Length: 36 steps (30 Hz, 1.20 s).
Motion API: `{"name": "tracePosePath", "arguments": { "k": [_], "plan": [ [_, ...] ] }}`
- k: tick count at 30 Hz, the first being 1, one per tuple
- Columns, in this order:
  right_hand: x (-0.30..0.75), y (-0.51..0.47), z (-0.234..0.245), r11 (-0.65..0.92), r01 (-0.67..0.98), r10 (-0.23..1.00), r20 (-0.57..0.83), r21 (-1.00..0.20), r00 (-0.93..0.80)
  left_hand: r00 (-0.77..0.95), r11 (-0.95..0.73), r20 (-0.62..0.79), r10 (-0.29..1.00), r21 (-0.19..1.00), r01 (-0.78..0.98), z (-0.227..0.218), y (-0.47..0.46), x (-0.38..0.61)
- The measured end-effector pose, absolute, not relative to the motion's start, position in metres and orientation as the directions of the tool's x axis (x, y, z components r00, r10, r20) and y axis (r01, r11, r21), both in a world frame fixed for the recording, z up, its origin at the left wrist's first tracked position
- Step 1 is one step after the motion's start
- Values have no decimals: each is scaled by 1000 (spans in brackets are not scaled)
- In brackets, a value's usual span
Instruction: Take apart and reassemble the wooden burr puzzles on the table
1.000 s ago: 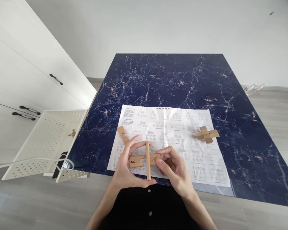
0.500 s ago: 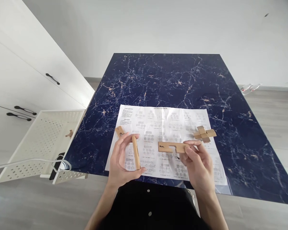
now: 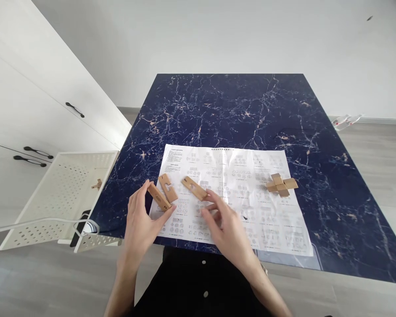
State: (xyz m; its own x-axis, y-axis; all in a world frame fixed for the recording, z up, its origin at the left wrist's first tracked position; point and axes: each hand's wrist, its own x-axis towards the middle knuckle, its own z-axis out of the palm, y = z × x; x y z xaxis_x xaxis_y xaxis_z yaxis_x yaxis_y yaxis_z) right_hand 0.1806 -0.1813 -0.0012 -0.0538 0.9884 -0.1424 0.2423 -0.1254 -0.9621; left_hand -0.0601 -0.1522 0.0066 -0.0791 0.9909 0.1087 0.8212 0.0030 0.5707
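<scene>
The two wooden pieces that were locked in a cross a second ago have come apart and gone down to the paper sheet [image 3: 251, 176] on the blue bench [image 3: 224, 105].

The left hand [image 3: 141, 224] holds one flat wooden piece [image 3: 159, 197] at the left edge of the sheet. Its thumb and fingers are closed on that piece, which is tilted and touches the paper, or is just above it. Right beside it lies a notched wooden piece [image 3: 167, 188], flat on the sheet.

The right hand [image 3: 226, 222] has let go. Its fingers are spread apart and loose, and hold nothing. The slotted wooden piece [image 3: 194, 188] that this hand carried half a second ago now lies on the sheet, just past the fingertips.

So the pieces are loose again, side by side, near the left end of the sheet.

Far to the right on the sheet sits a finished wooden cross [image 3: 281, 185], well apart from both hands. A white basket [image 3: 36, 220] with holes stands off the left side of the bench.
</scene>
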Motion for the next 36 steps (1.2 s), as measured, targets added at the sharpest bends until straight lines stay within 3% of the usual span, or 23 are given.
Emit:
{"name": "tracePosePath", "arguments": {
  "k": [4, 13, 18, 25, 36],
  "plan": [
    [179, -184, -1, -60, 279, 974, -117, -959, -194, 23, -35, 28, 999, 546, 837, 3, -149, -72],
    [206, -198, -2, -64, 311, 977, -124, -948, -176, 159, -124, -14, 987, 561, 818, -1, -131, -71],
    [206, -196, -3, -29, 314, 976, -95, -949, -196, 194, -185, 27, 981, 457, 870, 1, -115, -58],
    [204, -195, -5, -2, 289, 977, -63, -957, -205, 421, -402, 12, 907, 325, 856, -5, -88, -39],
    [204, -196, -6, 15, 294, 981, -43, -956, -191, 227, -231, 49, 973, 314, 921, -19, -40, -33]
  ]
}}
